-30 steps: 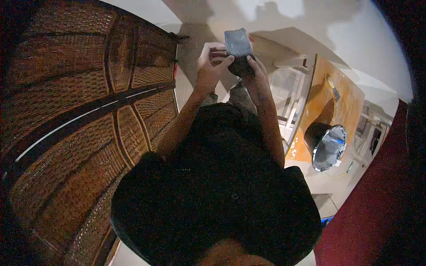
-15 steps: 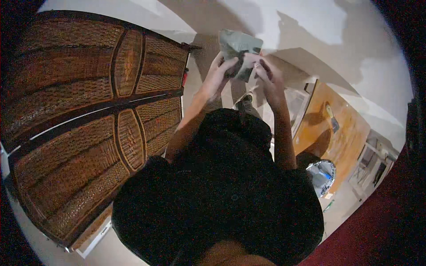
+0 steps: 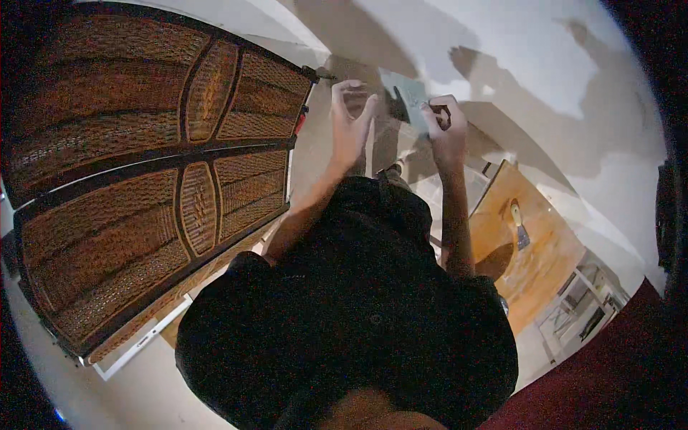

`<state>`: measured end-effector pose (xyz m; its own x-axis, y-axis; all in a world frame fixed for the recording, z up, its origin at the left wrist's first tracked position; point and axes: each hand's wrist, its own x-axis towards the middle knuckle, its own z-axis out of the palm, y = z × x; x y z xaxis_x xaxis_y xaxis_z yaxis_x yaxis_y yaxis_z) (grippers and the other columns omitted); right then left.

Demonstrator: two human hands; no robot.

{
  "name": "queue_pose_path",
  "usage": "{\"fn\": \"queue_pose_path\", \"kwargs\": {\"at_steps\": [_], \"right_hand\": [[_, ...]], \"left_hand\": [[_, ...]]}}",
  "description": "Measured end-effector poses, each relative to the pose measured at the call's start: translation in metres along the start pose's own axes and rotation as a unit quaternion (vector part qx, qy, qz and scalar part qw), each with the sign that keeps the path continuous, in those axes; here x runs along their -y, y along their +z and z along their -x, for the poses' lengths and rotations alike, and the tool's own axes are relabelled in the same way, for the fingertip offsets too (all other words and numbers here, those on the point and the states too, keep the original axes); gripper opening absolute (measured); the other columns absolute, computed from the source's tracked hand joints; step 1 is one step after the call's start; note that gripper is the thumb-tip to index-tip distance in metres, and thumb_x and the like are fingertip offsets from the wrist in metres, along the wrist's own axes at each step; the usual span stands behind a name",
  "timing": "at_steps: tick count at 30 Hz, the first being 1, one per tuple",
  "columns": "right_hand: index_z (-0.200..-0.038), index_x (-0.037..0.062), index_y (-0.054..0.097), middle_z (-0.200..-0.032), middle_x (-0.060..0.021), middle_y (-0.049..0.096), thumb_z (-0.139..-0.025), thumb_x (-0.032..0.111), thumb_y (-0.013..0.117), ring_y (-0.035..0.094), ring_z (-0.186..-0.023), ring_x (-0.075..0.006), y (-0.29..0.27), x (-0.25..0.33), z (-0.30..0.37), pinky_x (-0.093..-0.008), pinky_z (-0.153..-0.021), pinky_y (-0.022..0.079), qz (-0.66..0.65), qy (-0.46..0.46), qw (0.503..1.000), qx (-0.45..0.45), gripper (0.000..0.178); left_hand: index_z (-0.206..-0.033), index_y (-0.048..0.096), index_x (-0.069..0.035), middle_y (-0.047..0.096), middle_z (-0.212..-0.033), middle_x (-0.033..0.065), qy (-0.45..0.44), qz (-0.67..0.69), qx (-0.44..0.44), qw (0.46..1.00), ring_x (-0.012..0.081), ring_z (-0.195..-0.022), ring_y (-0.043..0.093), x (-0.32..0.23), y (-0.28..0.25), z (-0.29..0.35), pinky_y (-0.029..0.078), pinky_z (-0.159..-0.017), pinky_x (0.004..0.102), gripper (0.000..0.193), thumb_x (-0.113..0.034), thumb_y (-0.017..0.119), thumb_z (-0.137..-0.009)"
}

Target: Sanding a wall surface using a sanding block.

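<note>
A thin grey-green sheet [image 3: 411, 100] hangs from my right hand [image 3: 447, 123], pinched at its right edge between thumb and fingers. Shadow darkens its left side, and its exact kind is hard to make out. To the left of the sheet and apart from it, my left hand [image 3: 352, 118] is raised with thumb and curled fingers spread. Nothing shows in that hand. Both forearms reach forward from my dark shirt.
Dark brown woven-textured panels [image 3: 122, 115] stand close on the left. At the right, a putty knife [image 3: 519, 226] lies on an orange-brown board [image 3: 548, 251]. A white frame-like structure [image 3: 573, 308] is beyond it. The pale wall [image 3: 530, 79] carries my shadow.
My left hand has let go of the sheet and moved away to the left. The sheet now hangs from my right hand alone. The view has shifted slightly.
</note>
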<state>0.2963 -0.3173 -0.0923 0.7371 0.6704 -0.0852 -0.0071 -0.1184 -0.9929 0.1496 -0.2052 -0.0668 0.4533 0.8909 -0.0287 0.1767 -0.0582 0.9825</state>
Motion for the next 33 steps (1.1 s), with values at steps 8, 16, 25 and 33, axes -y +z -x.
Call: {"fn": "queue_pose_path", "kwargs": {"at_steps": [8, 16, 25, 33], "right_hand": [[-0.096, -0.0003, 0.068, -0.097, -0.012, 0.07, -0.084, 0.004, 0.072, 0.069, -0.09, -0.0223, 0.027, 0.017, -0.003, -0.0334, -0.084, 0.053, 0.109, -0.232, 0.966, 0.006, 0.013], [-0.108, 0.0022, 0.072, -0.114, -0.0138, 0.072, -0.084, 0.006, 0.074, 0.067, -0.111, -0.0285, 0.052, 0.041, -0.011, -0.0379, -0.098, 0.05, 0.08, -0.194, 0.975, 0.069, 0.025], [-0.138, 0.0115, 0.056, -0.144, -0.0186, 0.051, -0.07, 0.018, 0.09, 0.05, -0.131, -0.0375, 0.073, 0.043, -0.055, -0.0484, -0.109, 0.042, 0.255, -0.296, 0.913, 0.117, 0.076], [-0.139, -0.0037, 0.051, -0.136, -0.0202, 0.051, -0.106, 0.034, 0.044, 0.049, -0.128, -0.0289, 0.143, 0.047, -0.127, -0.0406, -0.109, 0.038, 0.043, -0.131, 0.986, -0.096, 0.05]], "left_hand": [[-0.145, 0.045, -0.006, 0.054, -0.135, 0.0077, -0.073, 0.187, 0.127, 0.971, 0.0164, -0.127, 0.049, -0.008, 0.015, 0.005, 0.04, -0.107, 0.0319, 0.042, -0.022, 0.049, -0.106], [-0.142, 0.045, -0.006, 0.059, -0.132, 0.0109, -0.153, 0.418, 0.137, 0.885, 0.0215, -0.122, 0.057, -0.002, -0.001, -0.027, 0.047, -0.106, 0.0409, 0.041, -0.029, 0.039, -0.109], [-0.146, 0.044, -0.006, 0.054, -0.142, 0.0121, -0.242, 0.519, 0.154, 0.805, 0.0275, -0.127, 0.054, -0.004, -0.02, -0.107, 0.038, -0.113, 0.0446, 0.056, -0.046, 0.035, -0.108], [-0.147, 0.044, -0.001, 0.051, -0.146, 0.0127, 0.024, 0.328, 0.237, 0.914, 0.0285, -0.135, 0.049, 0.01, -0.007, -0.203, 0.035, -0.115, 0.041, 0.066, -0.051, 0.046, -0.103]]}}
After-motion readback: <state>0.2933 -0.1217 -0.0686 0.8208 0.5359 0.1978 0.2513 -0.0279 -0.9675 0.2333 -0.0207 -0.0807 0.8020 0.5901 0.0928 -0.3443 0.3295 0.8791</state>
